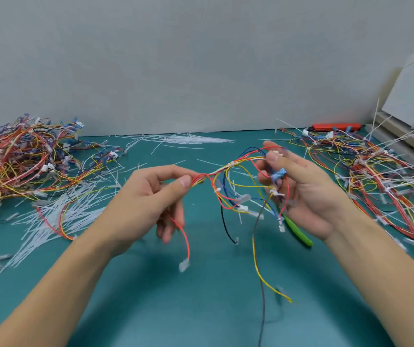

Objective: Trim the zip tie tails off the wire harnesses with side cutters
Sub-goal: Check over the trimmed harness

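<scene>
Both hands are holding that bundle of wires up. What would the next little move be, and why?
Probably bring the cutters to a tie tail: the left hand pinches the harness, while the right hand holds its other end with the green-handled cutters tucked in the palm, not yet at any tie.

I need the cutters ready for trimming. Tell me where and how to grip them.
Grip the green handles, which jut toward the person from under the right hand. Come from the near side; the cutting head is hidden behind the palm and the harness.

Two hands (150, 196), perhaps two harness piles (25, 159).
</scene>
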`<state>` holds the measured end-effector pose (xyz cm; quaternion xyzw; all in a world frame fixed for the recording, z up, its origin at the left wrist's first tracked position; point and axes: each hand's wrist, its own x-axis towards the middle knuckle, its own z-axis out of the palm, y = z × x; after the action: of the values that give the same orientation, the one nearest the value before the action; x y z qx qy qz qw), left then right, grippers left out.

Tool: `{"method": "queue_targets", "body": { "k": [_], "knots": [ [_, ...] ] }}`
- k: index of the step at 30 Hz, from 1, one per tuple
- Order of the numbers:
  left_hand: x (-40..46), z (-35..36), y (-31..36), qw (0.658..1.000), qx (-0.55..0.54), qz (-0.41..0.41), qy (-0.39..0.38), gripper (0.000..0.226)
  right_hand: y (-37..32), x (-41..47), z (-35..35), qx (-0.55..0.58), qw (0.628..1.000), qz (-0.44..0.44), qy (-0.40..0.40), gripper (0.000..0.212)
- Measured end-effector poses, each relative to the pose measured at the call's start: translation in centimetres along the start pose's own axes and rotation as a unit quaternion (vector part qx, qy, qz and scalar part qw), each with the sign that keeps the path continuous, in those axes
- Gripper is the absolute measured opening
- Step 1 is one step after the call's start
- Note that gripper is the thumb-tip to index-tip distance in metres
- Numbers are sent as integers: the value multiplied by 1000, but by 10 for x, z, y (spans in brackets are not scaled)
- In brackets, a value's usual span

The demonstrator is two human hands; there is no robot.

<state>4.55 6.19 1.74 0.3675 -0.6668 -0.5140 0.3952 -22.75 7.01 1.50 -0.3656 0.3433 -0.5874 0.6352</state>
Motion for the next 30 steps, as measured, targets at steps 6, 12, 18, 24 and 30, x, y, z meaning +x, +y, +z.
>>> {"method": "queue_targets", "body": {
  "k": [6, 12, 18, 24, 30],
  "knots": [
    [-8, 8, 8, 981, -67, -103, -148, 36, 5, -1, 4, 16, 999, 25, -27, 35],
    [-9, 11, 10, 971, -214, -78, -78, 17, 11, 2, 3, -34, 998, 55, -11, 47],
    [0, 14, 5, 967, -254, -22, 23, 14, 23, 0, 12, -244, 958, -94, 114, 24],
    [6, 21, -8, 972, -223, -23, 62, 25, 30, -23, 33, -393, 912, -103, -59, 48],
    [0, 44, -12, 1000, -7, 13, -1, 25, 63, -28, 51, -255, 954, 68, -139, 10]
  ]
}}
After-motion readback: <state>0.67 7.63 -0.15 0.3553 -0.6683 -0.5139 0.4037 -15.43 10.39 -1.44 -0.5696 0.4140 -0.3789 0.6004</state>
